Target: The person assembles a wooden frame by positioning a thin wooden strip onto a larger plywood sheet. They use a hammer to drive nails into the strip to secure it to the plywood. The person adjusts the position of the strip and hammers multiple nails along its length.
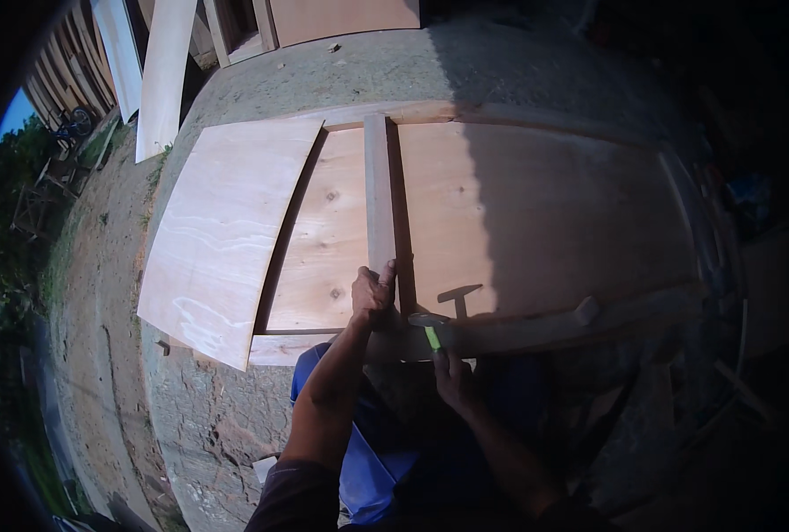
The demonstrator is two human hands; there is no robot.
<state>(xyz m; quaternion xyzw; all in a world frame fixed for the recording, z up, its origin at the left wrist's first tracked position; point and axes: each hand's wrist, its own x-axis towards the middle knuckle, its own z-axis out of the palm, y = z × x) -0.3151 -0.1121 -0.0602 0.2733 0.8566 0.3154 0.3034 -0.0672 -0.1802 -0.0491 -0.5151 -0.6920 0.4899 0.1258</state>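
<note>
A long wooden frame (519, 332) lies flat in front of me, backed by a plywood panel (439, 199). One wooden crosspiece (377, 182) spans it from far rail to near rail. My left hand (373, 294) is closed around the near part of this crosspiece, its thumb along the right edge. In my right hand (454, 379) is a hammer (433, 338) with a bright green handle. Its head is by the near rail, just right of where the crosspiece meets it, and the hammer's shadow falls on the panel. Whether the head touches wood I cannot tell.
A loose plywood sheet (235, 208) covers the frame's left end and overhangs it. On the near rail sits a small wooden block (587, 309). Boards (166, 75) lean at the back left. Deep shadow hides much of the right side. The concrete ground (324, 75) is rough.
</note>
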